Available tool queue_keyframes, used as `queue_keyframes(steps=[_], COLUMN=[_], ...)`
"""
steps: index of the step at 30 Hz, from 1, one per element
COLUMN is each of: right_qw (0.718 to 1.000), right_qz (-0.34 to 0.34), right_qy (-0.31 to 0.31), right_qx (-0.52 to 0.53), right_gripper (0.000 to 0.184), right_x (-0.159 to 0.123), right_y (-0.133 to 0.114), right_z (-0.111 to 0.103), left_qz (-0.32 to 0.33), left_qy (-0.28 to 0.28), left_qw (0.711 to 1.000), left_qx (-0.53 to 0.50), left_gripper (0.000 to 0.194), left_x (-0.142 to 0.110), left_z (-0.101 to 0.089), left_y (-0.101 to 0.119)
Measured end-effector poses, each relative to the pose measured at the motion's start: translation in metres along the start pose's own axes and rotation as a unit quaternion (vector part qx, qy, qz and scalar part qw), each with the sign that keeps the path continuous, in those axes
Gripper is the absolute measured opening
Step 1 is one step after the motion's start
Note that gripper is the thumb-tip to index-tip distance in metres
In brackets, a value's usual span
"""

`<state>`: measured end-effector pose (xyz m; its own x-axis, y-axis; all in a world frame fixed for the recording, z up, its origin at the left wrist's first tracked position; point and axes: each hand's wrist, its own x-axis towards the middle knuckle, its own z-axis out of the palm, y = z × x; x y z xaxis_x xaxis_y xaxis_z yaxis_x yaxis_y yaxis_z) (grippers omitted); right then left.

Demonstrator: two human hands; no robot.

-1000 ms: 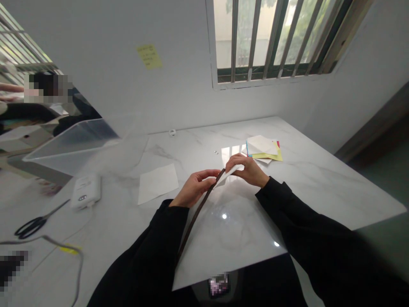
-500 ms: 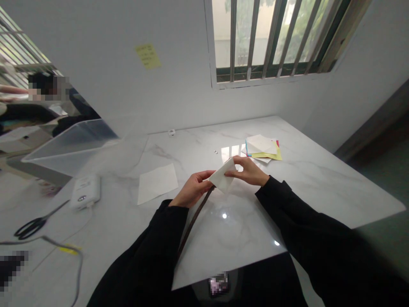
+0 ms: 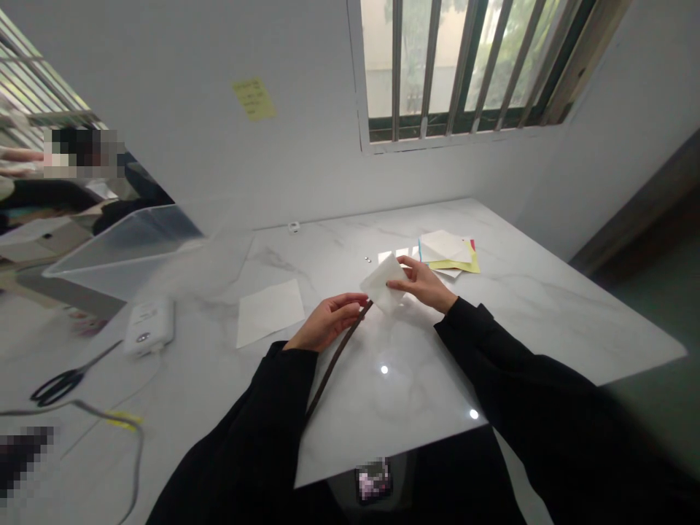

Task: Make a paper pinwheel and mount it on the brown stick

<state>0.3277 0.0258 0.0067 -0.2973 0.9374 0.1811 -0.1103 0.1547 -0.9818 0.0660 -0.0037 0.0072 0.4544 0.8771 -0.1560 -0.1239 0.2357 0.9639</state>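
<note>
Paper square (image 3: 383,284) lies pinched in the right hand's (image 3: 422,284) narrow grip, just beside the left hand's (image 3: 328,322) grip on a dark strap (image 3: 337,357).

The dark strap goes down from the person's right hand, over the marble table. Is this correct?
No, it is the left hand, not the right. The head view shows the dark strap going down from the left hand, over the marble table. The right hand is at the white paper.
</note>
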Motion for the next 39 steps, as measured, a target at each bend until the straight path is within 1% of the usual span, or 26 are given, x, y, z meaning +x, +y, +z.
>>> queue_keyframes(steps=[2, 3, 6, 9, 11, 13, 15, 17, 18, 20, 22, 25, 27, 28, 30, 32, 33, 34, 37, 39], right_qw=[0.998, 0.996, 0.993, 0.991, 0.984, 0.968, 0.955, 0.948, 0.946, 0.942, 0.938, 0.930, 0.922, 0.918, 0.911, 0.911, 0.911, 0.911, 0.906, 0.903], right_qz=[0.020, 0.030, 0.042, 0.027, 0.015, -0.003, -0.023, -0.041, -0.049, -0.058, -0.064, -0.070, -0.079, -0.083, -0.088, -0.079, -0.069, -0.054, -0.005, 0.011], right_qy=[0.063, 0.082, 0.105, 0.127, 0.170, 0.221, 0.240, 0.229, 0.219, 0.199, 0.188, 0.188, 0.197, 0.203, 0.210, 0.198, 0.184, 0.164, 0.094, 0.074], right_qx=[-0.005, -0.011, -0.028, -0.033, -0.059, -0.115, -0.173, -0.217, -0.235, -0.265, -0.283, -0.307, -0.324, -0.331, -0.343, -0.354, -0.363, -0.376, -0.412, -0.422], right_gripper=[0.054, 0.056, 0.062, 0.067, 0.065, 0.060, 0.056, 0.050, 0.047, 0.041, 0.037, 0.034, 0.032, 0.034, 0.047, 0.064, 0.066, 0.062, 0.033, 0.030], right_x=[0.003, 0.004, 0.006, 0.008, 0.011, 0.014, 0.015, 0.014, 0.013, 0.010, 0.007, 0.003, 0.001, 0.000, -0.002, -0.002, -0.002, -0.002, -0.001, 0.000], right_y=[0.003, 0.004, 0.007, 0.012, 0.016, 0.021, 0.025, 0.027, 0.027, 0.023, 0.017, 0.007, 0.003, 0.002, 0.001, 0.002, 0.002, 0.003, 0.007, 0.009], right_z=[-0.003, -0.004, -0.006, -0.010, -0.015, -0.020, -0.021, -0.019, -0.017, -0.012, -0.008, -0.006, -0.005, -0.004, -0.004, -0.003, -0.004, -0.004, -0.006, -0.006], left_qz=[-0.022, -0.026, -0.039, -0.034, -0.006, 0.027, 0.047, 0.054, 0.053, 0.044, 0.029, 0.005, -0.008, -0.011, -0.015, -0.018, -0.019, -0.017, 0.004, 0.022], left_qy=[0.004, 0.007, 0.007, 0.016, 0.053, 0.105, 0.148, 0.162, 0.156, 0.126, 0.088, 0.037, 0.017, 0.013, 0.006, -0.002, -0.003, -0.002, 0.020, 0.043], left_qw=[1.000, 0.999, 0.998, 0.998, 0.999, 0.993, 0.982, 0.975, 0.975, 0.981, 0.990, 0.998, 1.000, 1.000, 1.000, 0.999, 0.999, 0.999, 1.000, 0.998], left_qx=[0.016, 0.023, 0.054, 0.045, 0.005, -0.051, -0.108, -0.145, -0.151, -0.140, -0.107, -0.043, -0.009, 0.004, 0.025, 0.039, 0.039, 0.032, -0.011, -0.040], left_gripper=[0.037, 0.037, 0.039, 0.042, 0.043, 0.044, 0.044, 0.045, 0.046, 0.048, 0.051, 0.053, 0.053, 0.053, 0.052, 0.052, 0.053, 0.053, 0.056, 0.056], left_x=[-0.002, -0.004, -0.005, -0.007, -0.008, -0.008, -0.008, -0.007, -0.006, -0.005, -0.004, -0.005, -0.006, -0.007, -0.007, -0.007, -0.006, -0.006, -0.004, -0.004], left_z=[-0.005, -0.007, -0.005, -0.001, -0.001, -0.003, -0.006, -0.007, -0.007, -0.005, -0.003, -0.002, -0.002, -0.002, -0.003, -0.004, -0.005, -0.005, -0.007, -0.009], left_y=[0.001, 0.001, 0.000, -0.002, -0.002, 0.000, 0.002, 0.004, 0.004, 0.003, 0.001, -0.002, -0.003, -0.003, -0.004, -0.004, -0.005, -0.005, -0.006, -0.006])
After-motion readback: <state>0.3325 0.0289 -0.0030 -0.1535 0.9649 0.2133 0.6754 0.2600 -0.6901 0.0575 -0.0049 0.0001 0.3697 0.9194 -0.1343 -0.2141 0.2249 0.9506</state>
